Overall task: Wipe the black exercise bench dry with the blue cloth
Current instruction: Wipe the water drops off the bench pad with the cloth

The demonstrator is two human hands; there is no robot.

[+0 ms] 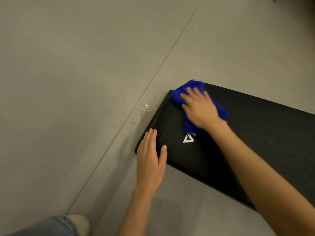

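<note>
The black exercise bench (255, 142) runs from the centre to the right edge, with a white triangle logo (188, 138) near its end. The blue cloth (190, 92) lies bunched on the bench's far end corner. My right hand (199, 108) presses flat on the cloth with fingers spread, blurred by motion. My left hand (150, 159) rests flat on the bench's near end corner, fingers straight and together.
Grey tiled floor (76, 65) surrounds the bench, with a grout line running diagonally. Small wet glints (144, 109) lie on the floor just left of the bench end. My shoe and jeans leg (75, 223) show at the bottom left.
</note>
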